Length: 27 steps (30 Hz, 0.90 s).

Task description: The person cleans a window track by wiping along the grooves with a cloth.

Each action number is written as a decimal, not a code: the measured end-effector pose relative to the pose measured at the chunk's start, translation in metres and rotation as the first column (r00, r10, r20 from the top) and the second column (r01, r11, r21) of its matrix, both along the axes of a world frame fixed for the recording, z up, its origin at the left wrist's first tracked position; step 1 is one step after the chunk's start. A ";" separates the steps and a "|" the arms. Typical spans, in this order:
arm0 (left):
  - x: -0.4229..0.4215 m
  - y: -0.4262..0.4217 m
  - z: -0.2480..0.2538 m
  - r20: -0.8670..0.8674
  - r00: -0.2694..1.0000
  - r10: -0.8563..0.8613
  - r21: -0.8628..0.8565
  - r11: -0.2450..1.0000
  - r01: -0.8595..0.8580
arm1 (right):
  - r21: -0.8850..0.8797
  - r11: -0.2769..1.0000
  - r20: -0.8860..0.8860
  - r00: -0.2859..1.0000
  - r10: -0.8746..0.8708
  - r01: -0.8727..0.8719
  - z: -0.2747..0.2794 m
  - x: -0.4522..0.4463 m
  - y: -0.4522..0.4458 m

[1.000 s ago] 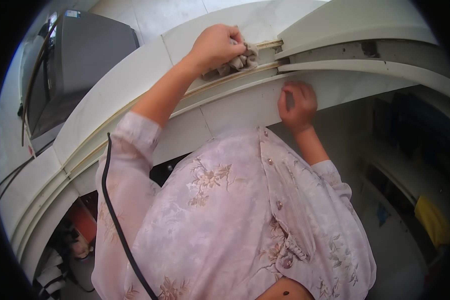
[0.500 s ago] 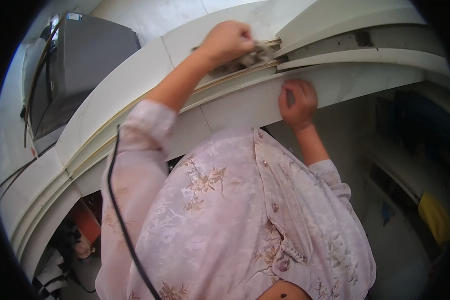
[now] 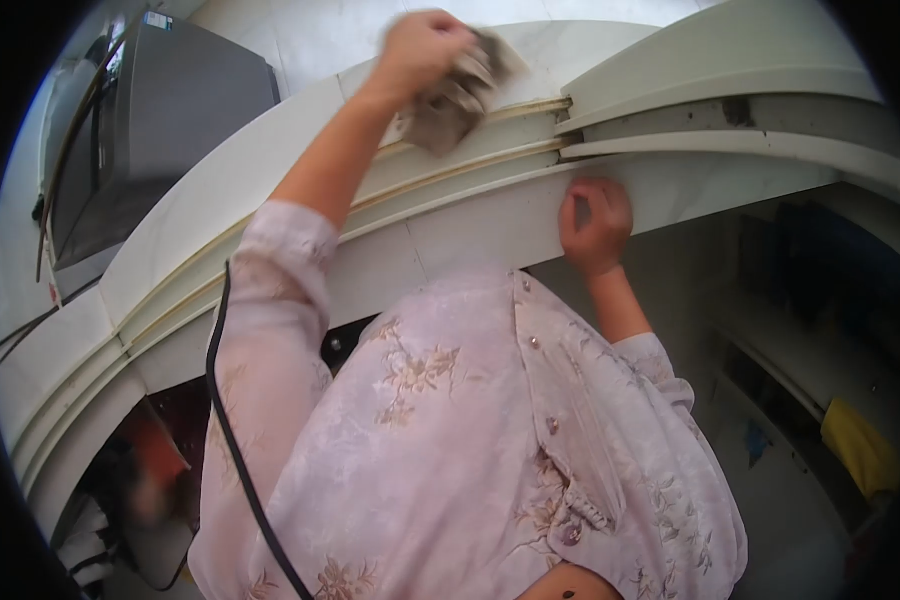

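Observation:
My left hand is closed on a crumpled grey-brown cloth, which hangs from the fist over the white tiled ledge and its sliding-window tracks. The cloth is slightly blurred, and its lower end is over the tracks. My right hand is curled in a loose ring, thumb towards the fingers, with nothing visible inside. It rests against the near face of the ledge, below the ends of the sliding panels.
A dark grey box-shaped appliance stands beyond the ledge at upper left. A black cable runs down over my left sleeve. At lower right, a yellow cloth lies near a low shelf. Something orange-red shows under the ledge at left.
My left hand has lifted and shifted to the left and away from me, drawing the cloth off the track end beside the panels. The right hand stays nearly in place.

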State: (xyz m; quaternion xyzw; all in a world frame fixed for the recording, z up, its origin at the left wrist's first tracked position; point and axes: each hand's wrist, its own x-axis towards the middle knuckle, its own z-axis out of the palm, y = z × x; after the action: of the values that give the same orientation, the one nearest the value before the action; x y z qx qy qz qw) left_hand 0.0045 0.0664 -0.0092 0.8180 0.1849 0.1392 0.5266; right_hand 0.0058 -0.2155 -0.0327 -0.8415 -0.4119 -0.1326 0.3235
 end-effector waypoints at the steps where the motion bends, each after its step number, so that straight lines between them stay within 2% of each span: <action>1: 0.004 0.015 -0.004 0.101 0.982 0.160 -0.129 0.981 -0.147 | 0.015 1.000 -0.001 1.000 0.009 -0.009 0.002 -0.001 0.001; 2: 0.019 0.019 -0.009 0.106 0.981 0.164 -0.137 0.979 -0.148 | 0.027 0.999 -0.005 1.000 0.019 -0.018 0.003 -0.003 0.000; 3: 0.040 0.017 -0.014 0.132 0.990 0.040 -0.367 0.930 0.011 | 0.026 0.999 0.004 1.000 0.020 -0.020 0.003 -0.004 -0.002; 4: 0.057 0.010 -0.014 0.186 0.980 -0.073 -0.569 0.805 0.168 | 0.031 0.999 0.001 1.000 0.021 -0.021 0.003 -0.004 -0.002; 5: 0.065 -0.012 -0.005 0.143 0.983 -0.112 -0.225 0.964 0.142 | 0.033 0.999 -0.006 1.000 0.022 -0.022 0.003 -0.004 -0.002; 6: 0.067 -0.037 0.005 0.085 0.988 -0.130 0.150 0.982 0.117 | 0.024 0.999 -0.003 1.000 0.023 -0.023 0.002 -0.005 -0.001; 7: 0.065 -0.052 0.003 -0.017 0.973 -0.230 0.396 0.892 0.218 | 0.040 0.999 -0.002 0.999 0.036 -0.035 0.001 -0.005 -0.001; 8: 0.061 -0.062 -0.001 -0.138 0.945 -0.296 0.606 0.729 0.317 | 0.060 0.997 0.001 0.999 0.048 -0.048 0.000 -0.004 0.000; 9: 0.055 -0.062 -0.003 -0.131 0.946 -0.297 0.603 0.733 0.314 | 0.053 0.997 0.006 0.999 0.048 -0.048 -0.001 -0.003 0.001; 11: 0.032 -0.048 -0.003 -0.101 0.906 -0.411 0.621 0.685 0.381 | 0.060 0.997 -0.001 0.999 0.053 -0.053 -0.001 -0.006 0.006; 13: 0.000 -0.028 0.006 -0.266 0.836 -0.480 0.502 0.671 0.545 | 0.058 0.996 -0.002 0.998 0.062 -0.062 -0.002 -0.004 0.005; 15: -0.025 -0.004 -0.010 -0.168 0.854 -0.493 0.558 0.667 0.494 | 0.068 0.996 -0.014 0.998 0.061 -0.060 0.000 0.002 -0.004; 17: -0.069 0.025 0.005 -0.224 0.841 -0.493 0.487 0.691 0.535 | 0.045 0.999 -0.001 1.000 0.025 -0.025 -0.001 0.003 -0.005; 19: -0.108 0.061 0.010 -0.287 0.825 -0.487 0.331 0.758 0.563 | 0.048 0.999 -0.005 1.000 0.020 -0.020 -0.003 0.006 -0.006; 20: -0.128 0.077 0.017 -0.291 0.869 -0.400 0.404 0.772 0.490 | 0.049 0.999 -0.012 1.000 0.013 -0.013 -0.004 0.007 -0.007; 21: -0.146 0.109 0.013 -0.353 0.885 -0.303 0.515 0.727 0.454 | 0.050 0.999 -0.003 1.000 0.013 -0.013 -0.003 0.005 -0.005; 22: -0.155 0.123 0.028 -0.509 0.861 -0.029 0.702 0.564 0.434 | 0.046 0.999 0.003 1.000 0.011 -0.011 -0.002 0.004 -0.004; 23: -0.160 0.128 0.044 -0.551 0.788 0.277 0.821 0.349 0.451 | 0.039 0.999 0.011 1.000 0.010 -0.011 0.000 0.004 -0.004; 24: -0.160 0.123 0.048 -0.538 0.794 0.284 0.830 0.344 0.439 | 0.047 0.999 0.025 1.000 0.013 -0.014 -0.005 0.005 -0.005; 25: -0.154 0.115 0.053 -0.291 0.914 0.282 0.836 0.540 0.099 | 0.049 0.999 0.023 1.000 0.020 -0.021 -0.011 0.007 -0.006; 26: -0.143 0.106 0.055 -0.029 0.943 0.332 0.681 0.697 -0.225 | 0.044 0.999 0.017 1.000 0.026 -0.027 -0.013 0.010 -0.007; 27: -0.132 0.093 0.054 0.059 0.959 0.276 0.468 0.841 -0.270 | 0.039 0.999 0.023 0.999 0.023 -0.024 -0.013 0.011 -0.008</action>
State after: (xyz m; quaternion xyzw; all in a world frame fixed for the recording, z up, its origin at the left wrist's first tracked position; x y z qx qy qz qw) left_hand -0.1271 0.1592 0.0446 0.8873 0.2627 0.2492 0.2855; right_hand 0.0163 -0.2235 -0.0454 -0.8285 -0.4227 -0.1466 0.3368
